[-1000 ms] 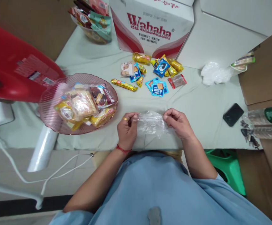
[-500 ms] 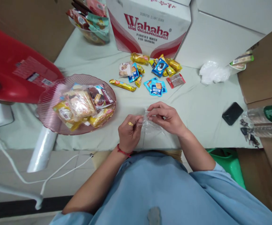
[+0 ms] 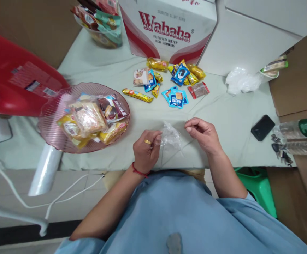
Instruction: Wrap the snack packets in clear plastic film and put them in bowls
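My left hand, with a gold ring and a red cord at the wrist, pinches a crumpled clear plastic bag between thumb and fingers. The bag hangs to the right of the fingers, above the cloth-covered table. Apart from the bag, my right hand has its thumb and index finger drawn together; whether anything thin is between them I cannot make out. Beyond the hands lie blue snack packets, a long yellow wrapped snack and a red-edged clear packet.
A pink ribbed glass bowl with wrapped snacks stands at left, beside a red container. A Wahaha carton closes off the back. At right are a black phone-like object, keys and white crumpled plastic.
My right hand has come away from the plastic bag and moved right. The bag stays in my left hand, more spread out than before. The view has shifted slightly.
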`<move>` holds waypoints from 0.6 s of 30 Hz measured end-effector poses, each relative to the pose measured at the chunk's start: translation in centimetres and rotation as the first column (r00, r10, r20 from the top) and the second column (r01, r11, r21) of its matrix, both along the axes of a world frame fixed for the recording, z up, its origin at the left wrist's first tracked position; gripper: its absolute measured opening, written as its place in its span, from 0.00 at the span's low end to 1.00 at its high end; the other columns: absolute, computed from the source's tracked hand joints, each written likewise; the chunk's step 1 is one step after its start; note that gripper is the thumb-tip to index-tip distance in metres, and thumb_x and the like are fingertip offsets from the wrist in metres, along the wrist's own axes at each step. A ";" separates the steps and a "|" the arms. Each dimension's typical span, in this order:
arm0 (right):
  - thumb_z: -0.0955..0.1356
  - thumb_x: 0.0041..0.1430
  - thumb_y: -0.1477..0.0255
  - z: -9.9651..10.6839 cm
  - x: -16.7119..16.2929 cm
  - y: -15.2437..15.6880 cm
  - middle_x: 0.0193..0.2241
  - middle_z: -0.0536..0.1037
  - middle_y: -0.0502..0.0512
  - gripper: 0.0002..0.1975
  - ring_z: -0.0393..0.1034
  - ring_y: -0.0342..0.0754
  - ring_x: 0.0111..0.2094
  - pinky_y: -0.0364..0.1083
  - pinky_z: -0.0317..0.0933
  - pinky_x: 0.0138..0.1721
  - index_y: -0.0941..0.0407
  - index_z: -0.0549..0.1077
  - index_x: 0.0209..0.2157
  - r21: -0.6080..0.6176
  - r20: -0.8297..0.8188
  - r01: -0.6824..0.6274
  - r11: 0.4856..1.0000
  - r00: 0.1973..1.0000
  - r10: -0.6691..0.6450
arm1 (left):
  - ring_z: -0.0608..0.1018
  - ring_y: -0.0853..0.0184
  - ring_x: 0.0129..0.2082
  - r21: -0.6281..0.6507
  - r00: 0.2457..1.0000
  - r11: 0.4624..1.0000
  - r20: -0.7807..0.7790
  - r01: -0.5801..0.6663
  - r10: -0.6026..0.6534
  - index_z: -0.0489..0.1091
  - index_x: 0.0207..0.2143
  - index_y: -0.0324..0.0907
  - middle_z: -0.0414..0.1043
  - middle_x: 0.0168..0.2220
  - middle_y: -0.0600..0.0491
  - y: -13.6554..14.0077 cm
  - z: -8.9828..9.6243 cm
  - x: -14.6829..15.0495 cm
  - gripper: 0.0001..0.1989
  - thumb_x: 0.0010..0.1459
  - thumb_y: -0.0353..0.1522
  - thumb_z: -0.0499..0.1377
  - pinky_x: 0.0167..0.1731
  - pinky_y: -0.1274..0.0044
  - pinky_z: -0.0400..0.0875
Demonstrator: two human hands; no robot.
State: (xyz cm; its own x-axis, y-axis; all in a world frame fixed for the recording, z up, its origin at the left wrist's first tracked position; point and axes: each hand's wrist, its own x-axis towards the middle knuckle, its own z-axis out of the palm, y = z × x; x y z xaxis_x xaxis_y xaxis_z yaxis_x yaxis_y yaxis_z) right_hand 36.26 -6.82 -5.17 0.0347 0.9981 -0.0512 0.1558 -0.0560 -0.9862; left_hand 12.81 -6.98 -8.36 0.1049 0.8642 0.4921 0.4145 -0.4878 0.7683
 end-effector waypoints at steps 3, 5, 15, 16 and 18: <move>0.76 0.60 0.52 0.6 -0.2 -0.4 0.34 0.76 0.53 0.17 0.66 0.47 0.32 0.47 0.62 0.34 0.51 0.81 0.37 0.030 0.045 -0.009 0.999 0.999 0.007 | 0.77 0.69 0.33 -0.011 1.000 1.000 0.006 0.001 0.000 0.77 0.43 0.44 0.78 0.36 0.53 0.0 0.0 0.1 0.12 0.73 0.36 0.54 0.36 0.77 0.70; 0.73 0.64 0.51 0.9 -0.2 -0.9 0.36 0.77 0.54 0.17 0.67 0.47 0.33 0.49 0.65 0.37 0.51 0.80 0.39 0.081 0.066 -0.029 0.996 0.998 0.023 | 0.76 0.70 0.32 -0.081 0.998 0.996 0.039 -0.037 0.040 0.77 0.45 0.44 0.77 0.36 0.53 0.0 -0.2 0.1 0.12 0.74 0.37 0.54 0.36 0.77 0.70; 0.69 0.71 0.60 -0.5 -1.1 -2.7 0.45 0.81 0.59 0.10 0.75 0.54 0.49 0.57 0.69 0.54 0.49 0.81 0.45 0.213 0.354 -0.170 0.962 0.931 0.086 | 0.75 0.72 0.32 -0.246 0.998 0.969 0.058 -0.016 0.031 0.80 0.48 0.44 0.76 0.53 0.47 1.0 -0.2 -0.1 0.14 0.70 0.40 0.59 0.33 0.78 0.71; 0.69 0.72 0.61 -0.7 -0.9 -2.6 0.42 0.82 0.57 0.10 0.76 0.53 0.47 0.55 0.69 0.53 0.49 0.81 0.43 0.202 0.313 -0.142 0.969 0.947 0.073 | 0.75 0.71 0.33 -0.274 0.997 0.962 0.073 0.005 0.016 0.81 0.45 0.44 0.78 0.51 0.48 1.0 0.0 -0.1 0.13 0.69 0.40 0.60 0.32 0.78 0.71; 0.70 0.71 0.60 -0.7 -0.5 -2.4 0.40 0.82 0.56 0.10 0.77 0.52 0.44 0.53 0.70 0.50 0.49 0.82 0.42 0.177 0.241 -0.097 0.979 0.969 0.052 | 0.75 0.70 0.32 -0.358 0.992 0.932 0.130 0.048 -0.001 0.82 0.42 0.44 0.80 0.43 0.49 1.0 0.3 0.0 0.12 0.67 0.40 0.61 0.31 0.78 0.69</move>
State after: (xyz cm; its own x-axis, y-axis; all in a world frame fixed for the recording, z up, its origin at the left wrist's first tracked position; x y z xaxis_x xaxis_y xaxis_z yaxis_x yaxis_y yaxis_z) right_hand 35.75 -9.22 -5.91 -0.0517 0.9893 0.1365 0.3803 0.1459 -0.9133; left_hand 12.81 -5.98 -8.07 0.0865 0.9834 0.1593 0.2949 -0.1780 0.9388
